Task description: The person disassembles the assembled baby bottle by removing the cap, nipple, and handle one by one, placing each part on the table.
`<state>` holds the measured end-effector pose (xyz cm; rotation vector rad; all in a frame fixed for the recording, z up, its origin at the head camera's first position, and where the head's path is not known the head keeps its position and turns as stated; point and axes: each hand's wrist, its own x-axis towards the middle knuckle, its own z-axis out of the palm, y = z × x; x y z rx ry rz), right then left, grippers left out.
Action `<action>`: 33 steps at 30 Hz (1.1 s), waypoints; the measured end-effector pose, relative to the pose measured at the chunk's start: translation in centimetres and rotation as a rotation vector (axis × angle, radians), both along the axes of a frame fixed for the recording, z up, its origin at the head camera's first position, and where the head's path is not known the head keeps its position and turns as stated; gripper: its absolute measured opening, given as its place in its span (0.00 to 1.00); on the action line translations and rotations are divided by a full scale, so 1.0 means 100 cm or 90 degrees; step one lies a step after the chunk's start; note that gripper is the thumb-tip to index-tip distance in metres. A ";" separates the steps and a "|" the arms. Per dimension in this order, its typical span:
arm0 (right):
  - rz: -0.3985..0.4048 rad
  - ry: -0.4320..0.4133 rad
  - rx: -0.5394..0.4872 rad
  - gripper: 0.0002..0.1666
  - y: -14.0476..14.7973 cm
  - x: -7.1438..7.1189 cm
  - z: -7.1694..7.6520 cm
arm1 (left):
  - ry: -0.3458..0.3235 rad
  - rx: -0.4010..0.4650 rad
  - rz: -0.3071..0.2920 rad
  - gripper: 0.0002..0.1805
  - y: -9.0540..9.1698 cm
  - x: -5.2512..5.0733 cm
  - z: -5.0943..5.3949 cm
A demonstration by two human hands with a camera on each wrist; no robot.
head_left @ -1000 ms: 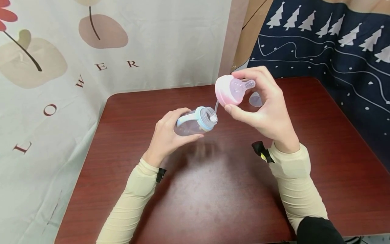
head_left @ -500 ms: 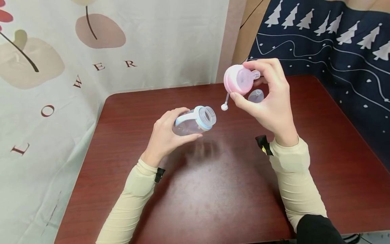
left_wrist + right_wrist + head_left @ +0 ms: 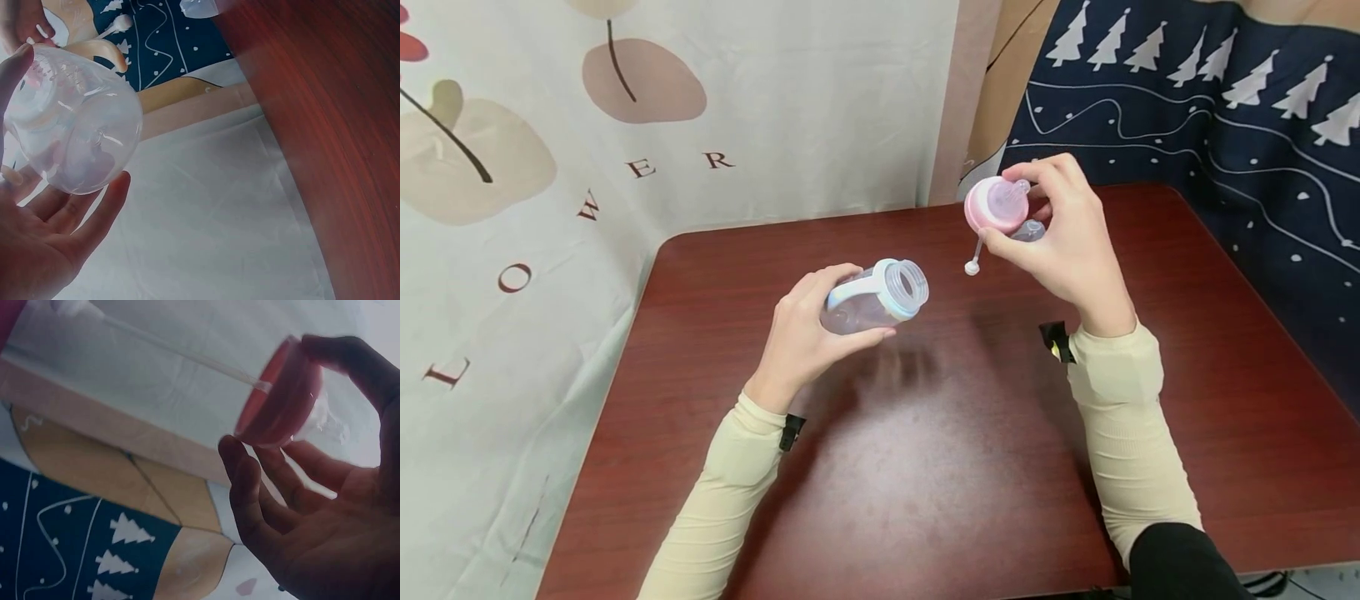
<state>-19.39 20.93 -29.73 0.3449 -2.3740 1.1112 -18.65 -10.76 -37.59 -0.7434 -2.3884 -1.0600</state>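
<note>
My left hand [image 3: 808, 333] grips a clear baby bottle [image 3: 863, 310] by its body, tilted with its open threaded mouth to the right. The bottle has a pale blue collar and a white handle; its rounded base [image 3: 100, 147] faces the left wrist camera. In my right hand [image 3: 1071, 237] a pink bottle cap with a clear nipple [image 3: 992, 206] is pinched by the rim between thumb and fingers. From its underside hangs a thin straw [image 3: 181, 355] ending in a white weight [image 3: 972, 267]. Cap and bottle are apart, both above the table.
A clear dome cover [image 3: 1030, 231] lies on the brown table [image 3: 895, 492] behind the right hand, partly hidden by it. A pale curtain [image 3: 820, 108] borders the table's back and left, and a navy cloth with white trees [image 3: 1150, 125] the right.
The straw and its weight have come out of the bottle's mouth. My right hand has moved right with the cap, away from the bottle. The left hand has hardly moved.
</note>
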 end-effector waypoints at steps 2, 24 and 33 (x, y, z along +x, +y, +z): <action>-0.004 -0.030 0.020 0.32 0.002 -0.002 -0.002 | 0.001 0.004 0.001 0.41 0.000 0.000 0.001; 0.011 -0.233 0.161 0.33 0.016 -0.022 -0.023 | 0.001 0.009 0.008 0.41 -0.002 0.000 0.001; 0.017 -0.269 0.181 0.36 0.015 -0.026 -0.027 | 0.004 0.008 0.005 0.41 -0.002 0.001 0.003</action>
